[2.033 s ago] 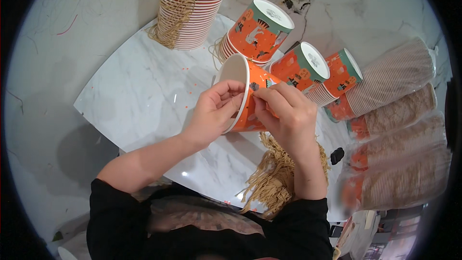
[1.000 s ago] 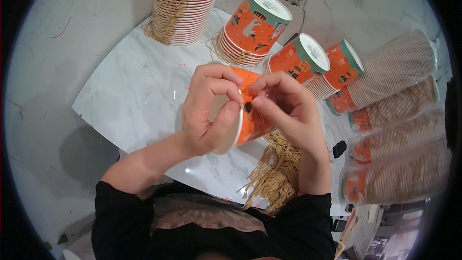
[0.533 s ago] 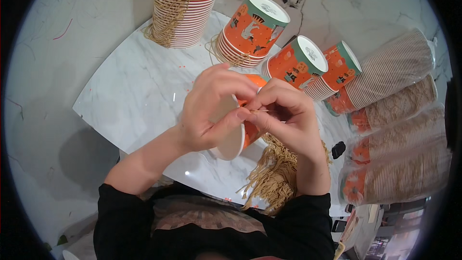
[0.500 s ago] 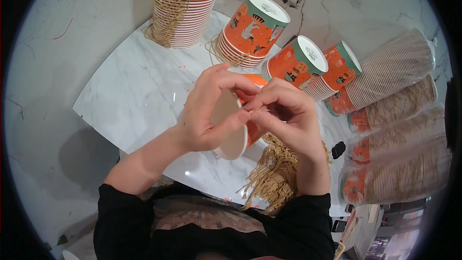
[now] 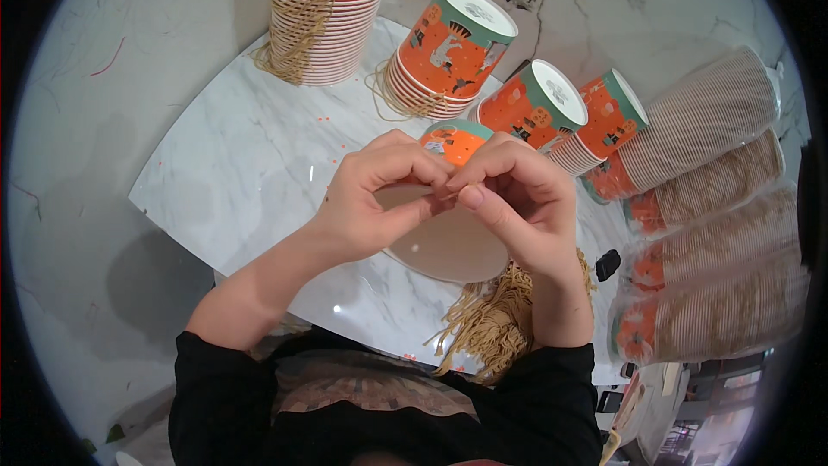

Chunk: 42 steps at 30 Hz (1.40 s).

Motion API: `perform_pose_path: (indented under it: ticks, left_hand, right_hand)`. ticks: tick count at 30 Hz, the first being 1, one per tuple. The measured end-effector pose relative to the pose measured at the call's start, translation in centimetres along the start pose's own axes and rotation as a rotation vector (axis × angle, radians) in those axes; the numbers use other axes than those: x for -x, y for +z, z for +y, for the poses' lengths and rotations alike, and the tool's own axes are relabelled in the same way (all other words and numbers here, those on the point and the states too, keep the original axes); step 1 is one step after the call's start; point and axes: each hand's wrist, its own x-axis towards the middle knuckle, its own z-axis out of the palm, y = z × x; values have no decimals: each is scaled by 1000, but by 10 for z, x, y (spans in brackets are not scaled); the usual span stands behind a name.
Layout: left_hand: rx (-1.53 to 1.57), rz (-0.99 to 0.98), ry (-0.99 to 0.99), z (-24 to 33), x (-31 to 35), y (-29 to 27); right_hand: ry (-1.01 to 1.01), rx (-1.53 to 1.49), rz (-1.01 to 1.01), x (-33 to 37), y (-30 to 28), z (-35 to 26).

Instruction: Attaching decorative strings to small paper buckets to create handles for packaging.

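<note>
An orange and green paper cup (image 5: 457, 143) is tipped on its side between my hands, its white inside facing me. My left hand (image 5: 379, 194) is closed in a pinch at the cup's upper rim, thumb on the near side. My right hand (image 5: 522, 198) pinches the same stretch of rim, its fingertips meeting the left ones. Anything thin between the fingertips is too small to make out. Below my right wrist lies a bundle of tan cords (image 5: 496, 328).
A tall cup stack (image 5: 332, 22) with tan cords draped over it stands at the far left of the white marbled board (image 5: 224, 147). Shorter upside-down stacks (image 5: 453, 52) stand beyond my hands. Plastic-wrapped cup sleeves (image 5: 707, 259) lie at the right, near a small black object (image 5: 608, 264).
The cup has turned so that its opening faces me more fully. Its decorated outside now shows above my fingers. Both hands stay close together, fingertips still meeting.
</note>
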Motion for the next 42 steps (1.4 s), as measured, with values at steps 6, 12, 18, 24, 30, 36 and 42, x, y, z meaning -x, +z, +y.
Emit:
perform_pose_path:
  ticks: [6, 12, 18, 24, 30, 36, 42]
  left_hand:
    - [153, -99, -46, 3, 1, -1]
    - [358, -4, -298, -1, 7, -3]
    - [535, 75, -418, 4, 3, -1]
    - [573, 84, -429, 1, 7, 0]
    - [545, 26, -389, 0, 7, 2]
    - [692, -41, -402, 2, 6, -4]
    - [491, -23, -375, 3, 6, 2]
  right_hand:
    - [94, -190, 22, 0, 1, -1]
    - [85, -89, 46, -6, -18, 8]
    - [-230, 665, -56, -7, -33, -3]
    - [-422, 795, 18, -10, -20, -5]
    - [-290, 617, -41, -12, -19, 4]
    - [-219, 435, -14, -10, -29, 8]
    - [-248, 538, -34, -12, -19, 3]
